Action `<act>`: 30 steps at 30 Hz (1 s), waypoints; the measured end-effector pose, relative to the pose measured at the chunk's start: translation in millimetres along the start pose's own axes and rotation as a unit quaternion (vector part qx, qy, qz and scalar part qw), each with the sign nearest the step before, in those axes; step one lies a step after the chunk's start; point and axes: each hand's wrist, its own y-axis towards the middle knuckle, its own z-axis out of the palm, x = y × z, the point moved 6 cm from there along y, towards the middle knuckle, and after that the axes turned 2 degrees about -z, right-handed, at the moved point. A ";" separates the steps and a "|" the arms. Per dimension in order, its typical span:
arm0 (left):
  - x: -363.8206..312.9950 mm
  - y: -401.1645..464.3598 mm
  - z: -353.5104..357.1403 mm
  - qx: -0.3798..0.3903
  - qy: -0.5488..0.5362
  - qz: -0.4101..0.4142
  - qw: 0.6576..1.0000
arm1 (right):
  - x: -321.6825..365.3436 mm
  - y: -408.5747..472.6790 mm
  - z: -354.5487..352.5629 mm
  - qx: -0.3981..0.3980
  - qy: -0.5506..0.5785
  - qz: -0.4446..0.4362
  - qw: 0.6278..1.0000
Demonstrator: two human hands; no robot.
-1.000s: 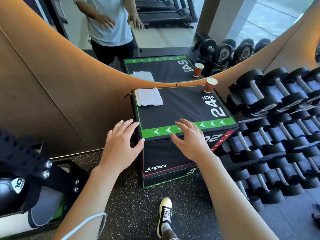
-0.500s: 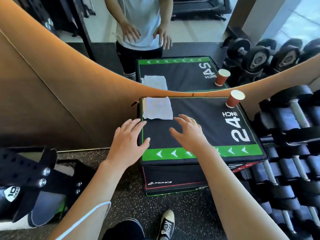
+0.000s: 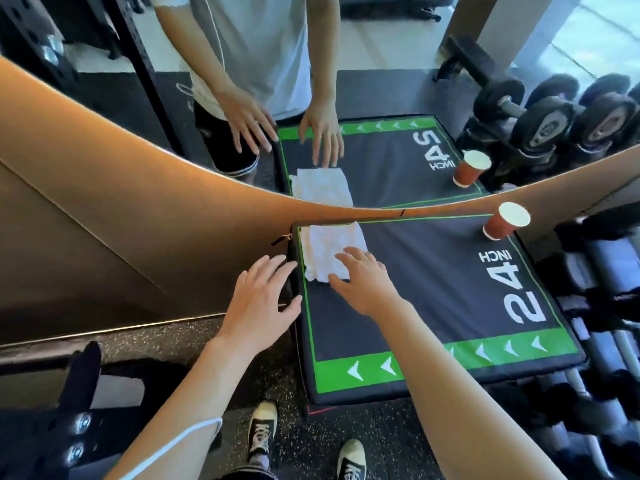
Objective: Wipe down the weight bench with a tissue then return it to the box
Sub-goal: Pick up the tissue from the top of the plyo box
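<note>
A white folded tissue lies on the far left corner of a black padded box with green trim and "24 INCH" printed on top. My right hand is spread, and its straight fingers rest on the tissue's near right edge. My left hand is open beside the box's left edge, fingertips touching the box's side near the tissue. Neither hand holds anything.
A red paper cup stands on the box's far right corner. A mirror behind the box reflects me and the box. Dumbbell racks crowd the right side. Black gym gear sits low left. My shoes stand on speckled floor.
Both hands moved forward over the box. My right hand went from the near green strip to the tissue and now touches it. The view moved closer and looks down more steeply.
</note>
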 end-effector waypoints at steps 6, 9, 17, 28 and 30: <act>20.5 34.5 14.0 0.069 0.033 0.049 0.996 | -1.2 44.9 27.0 0.018 0.015 0.047 0.999; 21.9 44.0 17.8 0.087 0.036 0.064 0.993 | -6.3 52.4 38.0 0.013 0.017 0.055 0.998; 21.3 50.7 35.9 0.114 0.032 0.086 0.989 | -12.8 47.1 37.4 -0.033 -0.018 0.052 0.998; -35.1 21.1 83.7 0.141 0.030 0.129 0.981 | -59.7 -54.6 39.9 -0.045 -0.035 0.064 0.996; -50.6 14.3 95.5 0.150 0.030 0.139 0.978 | -71.6 -82.7 41.9 -0.057 -0.035 0.074 0.995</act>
